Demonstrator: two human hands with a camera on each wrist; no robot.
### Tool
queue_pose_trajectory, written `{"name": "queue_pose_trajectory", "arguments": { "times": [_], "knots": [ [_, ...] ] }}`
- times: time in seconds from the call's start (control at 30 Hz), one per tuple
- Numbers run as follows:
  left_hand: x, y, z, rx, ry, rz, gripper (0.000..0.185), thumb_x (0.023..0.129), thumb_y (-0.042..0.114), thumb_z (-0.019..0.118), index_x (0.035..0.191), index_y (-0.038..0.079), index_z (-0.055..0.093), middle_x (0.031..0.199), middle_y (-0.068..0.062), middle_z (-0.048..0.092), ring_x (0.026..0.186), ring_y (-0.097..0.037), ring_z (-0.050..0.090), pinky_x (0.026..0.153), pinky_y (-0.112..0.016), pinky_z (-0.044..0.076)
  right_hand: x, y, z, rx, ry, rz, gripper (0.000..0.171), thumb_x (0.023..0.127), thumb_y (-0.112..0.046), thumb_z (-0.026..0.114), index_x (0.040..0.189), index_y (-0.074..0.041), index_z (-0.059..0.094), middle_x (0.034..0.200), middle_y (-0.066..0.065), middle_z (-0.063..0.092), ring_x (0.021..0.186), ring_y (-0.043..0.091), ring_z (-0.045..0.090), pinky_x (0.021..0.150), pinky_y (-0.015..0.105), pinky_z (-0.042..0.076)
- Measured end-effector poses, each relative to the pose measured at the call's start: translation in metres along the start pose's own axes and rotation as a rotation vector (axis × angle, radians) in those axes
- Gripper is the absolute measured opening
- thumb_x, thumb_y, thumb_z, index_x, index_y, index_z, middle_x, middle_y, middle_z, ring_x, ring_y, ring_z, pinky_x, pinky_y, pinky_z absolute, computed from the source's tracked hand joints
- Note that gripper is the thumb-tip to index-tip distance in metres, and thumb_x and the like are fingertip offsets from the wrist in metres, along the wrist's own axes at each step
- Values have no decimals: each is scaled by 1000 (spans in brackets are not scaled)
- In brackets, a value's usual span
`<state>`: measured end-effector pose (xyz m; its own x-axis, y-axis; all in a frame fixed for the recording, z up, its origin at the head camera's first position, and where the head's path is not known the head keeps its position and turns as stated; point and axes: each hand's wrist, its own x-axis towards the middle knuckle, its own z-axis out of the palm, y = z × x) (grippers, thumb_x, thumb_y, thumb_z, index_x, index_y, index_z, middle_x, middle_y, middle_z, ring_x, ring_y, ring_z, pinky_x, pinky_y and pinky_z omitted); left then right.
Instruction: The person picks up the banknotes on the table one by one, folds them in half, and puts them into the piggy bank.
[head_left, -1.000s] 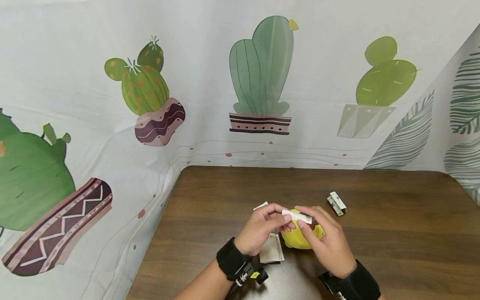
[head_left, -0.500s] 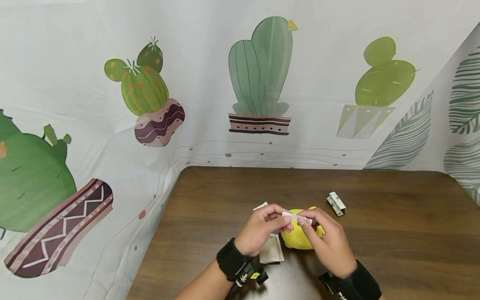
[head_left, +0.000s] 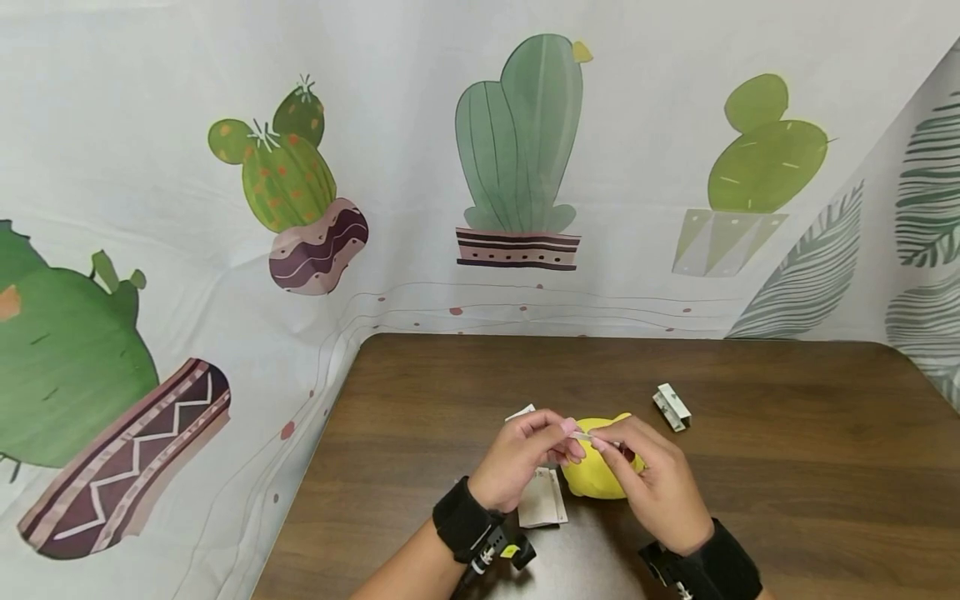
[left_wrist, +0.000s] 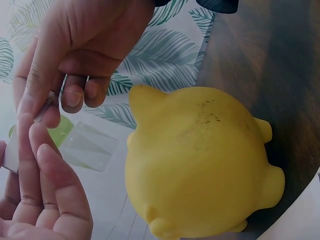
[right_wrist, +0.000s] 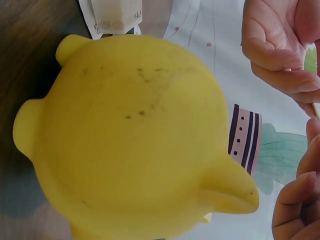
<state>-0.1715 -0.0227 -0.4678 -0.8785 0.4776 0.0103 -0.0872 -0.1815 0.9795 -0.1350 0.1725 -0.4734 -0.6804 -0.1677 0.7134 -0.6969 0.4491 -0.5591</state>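
Note:
In the head view, both hands meet above a yellow piggy bank [head_left: 594,479] and hold a small folded whitish paper [head_left: 582,436] between them. The left hand [head_left: 517,462] pinches the paper's left end with thumb and fingers. At its other end, the right hand [head_left: 651,475] pinches it, partly covering it. The paper is seen nearly edge-on, so its printing cannot be read. From the left wrist, a pale piece of the paper [left_wrist: 12,157] shows at the left hand's fingertips. The piggy bank [right_wrist: 135,135] fills much of the right wrist view, with dark specks on its rounded surface.
Flat printed papers [head_left: 540,500] lie beside the left wrist on the brown wooden table [head_left: 420,417]. Another white piece [head_left: 520,412] peeks out behind the left hand. A folded printed paper [head_left: 672,407] stands at the back right. A cactus-print cloth [head_left: 405,167] hangs behind.
The folded paper has turned from showing its flat face to nearly edge-on. The fingertips of both hands have shifted along it and cover more of it; the wrists have hardly moved.

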Motion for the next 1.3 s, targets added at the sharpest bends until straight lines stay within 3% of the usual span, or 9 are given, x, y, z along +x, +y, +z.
{"name": "queue_pose_trajectory", "arguments": {
  "times": [0.1, 0.37, 0.5, 0.77, 1.1, 1.3],
  "knots": [
    [0, 1, 0, -10, 8, 2, 17, 101, 21, 61, 101, 5, 68, 83, 7, 73, 81, -7, 69, 76, -24, 55, 0, 1, 0, 9, 10, -25, 40, 83, 14, 72, 107, -18, 73, 89, -10, 60, 75, 0, 48, 61, 13, 40],
    [1, 0, 0, -35, 18, 7, 26, 99, 13, 60, 111, -11, 63, 86, 6, 73, 83, -8, 69, 77, -23, 54, 1, 1, 1, 32, 20, -48, 32, 86, 6, 74, 110, -15, 73, 94, -5, 66, 79, 1, 50, 63, 19, 43],
    [0, 1, 0, -23, 15, 18, 30, 98, 10, 61, 116, -14, 61, 89, 7, 72, 84, -7, 68, 78, -23, 53, 1, -1, 0, 20, 5, -4, 29, 89, 3, 72, 112, -14, 72, 95, -2, 66, 80, 1, 49, 63, 19, 42],
    [-1, 0, 0, 40, 28, 72, 28, 96, 7, 62, 115, -13, 63, 94, 8, 67, 84, -7, 67, 78, -23, 54, -1, -3, 0, -39, -23, 110, 33, 89, 4, 72, 113, -19, 72, 87, -13, 57, 72, -1, 45, 57, 18, 38],
    [0, -2, 3, 30, 36, 138, 27, 95, 4, 65, 113, -16, 66, 95, 8, 70, 90, -5, 67, 84, -23, 57, -1, -2, 0, -3, -13, 135, 31, 87, 5, 73, 106, -20, 71, 89, -9, 64, 72, 1, 49, 60, 18, 40],
    [2, -3, 1, 27, 51, 125, 28, 96, 6, 64, 115, -14, 66, 96, 7, 69, 89, -5, 66, 83, -23, 57, 0, 1, -3, -23, -1, 112, 30, 88, 6, 72, 105, -18, 71, 89, -10, 62, 73, 0, 46, 61, 21, 39]
  ]
}}
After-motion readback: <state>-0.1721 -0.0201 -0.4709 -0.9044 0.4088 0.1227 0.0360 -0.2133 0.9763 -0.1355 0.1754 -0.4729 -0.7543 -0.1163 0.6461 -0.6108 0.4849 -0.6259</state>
